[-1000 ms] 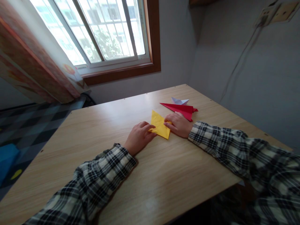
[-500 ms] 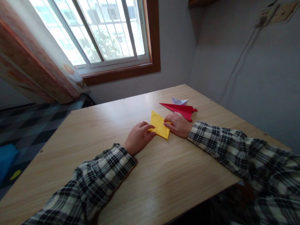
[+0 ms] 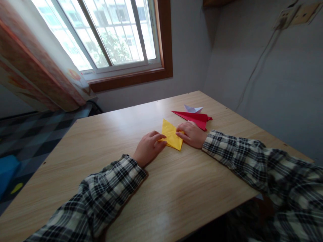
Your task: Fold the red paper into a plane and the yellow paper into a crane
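Observation:
A folded piece of yellow paper [image 3: 172, 137] lies on the wooden table [image 3: 151, 188], one pointed corner toward the window and another toward me. My left hand [image 3: 149, 147] pinches its left corner between thumb and fingers. At the opposite corner, my right hand [image 3: 192, 133] grips the paper, thumb in front and the other fingers curled over its edge. The fingers partly cover both side corners. Just beyond my right hand rests a red paper plane [image 3: 195, 118], with a small white paper boat [image 3: 193, 109] behind it.
Past the table's far edge is a window [image 3: 116, 37] with a brown frame. A patterned curtain [image 3: 42, 57] hangs at left, above a checkered floor. On the right wall, a cable runs down from a socket [image 3: 285, 18]. A blue object [image 3: 8, 173] sits low at left.
My left fingers have shifted very slightly on the left corner of the yellow paper. My right hand and the other paper pieces look the same.

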### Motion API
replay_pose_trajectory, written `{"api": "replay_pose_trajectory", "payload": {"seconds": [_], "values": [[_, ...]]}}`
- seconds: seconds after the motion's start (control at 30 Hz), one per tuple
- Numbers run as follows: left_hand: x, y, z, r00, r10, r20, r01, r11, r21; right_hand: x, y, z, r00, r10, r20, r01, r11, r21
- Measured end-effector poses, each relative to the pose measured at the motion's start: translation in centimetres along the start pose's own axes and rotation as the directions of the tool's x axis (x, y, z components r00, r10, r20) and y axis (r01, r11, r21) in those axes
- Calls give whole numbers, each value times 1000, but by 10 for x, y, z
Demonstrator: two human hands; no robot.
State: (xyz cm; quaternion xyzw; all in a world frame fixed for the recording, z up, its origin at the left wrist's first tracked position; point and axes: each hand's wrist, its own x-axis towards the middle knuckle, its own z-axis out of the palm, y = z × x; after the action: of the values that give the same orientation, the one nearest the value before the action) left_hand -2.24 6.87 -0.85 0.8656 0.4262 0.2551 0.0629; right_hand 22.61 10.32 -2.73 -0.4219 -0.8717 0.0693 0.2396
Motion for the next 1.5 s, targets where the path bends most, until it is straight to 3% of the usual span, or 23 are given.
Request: {"api": "replay_pose_trajectory", "payload": {"seconds": [0.43, 0.73, 1.23, 1.5], "values": [[2, -9, 0, 978, 205, 41, -209, 961, 183, 0, 0, 0, 1000, 13, 17, -13, 1000, 3], [2, -11, 2, 973, 230, 37, -233, 954, 189, 1, 0, 0, 1000, 3, 13, -3, 1000, 10], [1, -7, 2, 998, 65, -7, -64, 992, 106, 0, -2, -2, 999, -48, 19, 47, 997, 56], [1, -7, 3, 998, 34, -61, -28, 994, 102, 0, -2, -1, 999, -34, -25, 36, 997, 71]]}}
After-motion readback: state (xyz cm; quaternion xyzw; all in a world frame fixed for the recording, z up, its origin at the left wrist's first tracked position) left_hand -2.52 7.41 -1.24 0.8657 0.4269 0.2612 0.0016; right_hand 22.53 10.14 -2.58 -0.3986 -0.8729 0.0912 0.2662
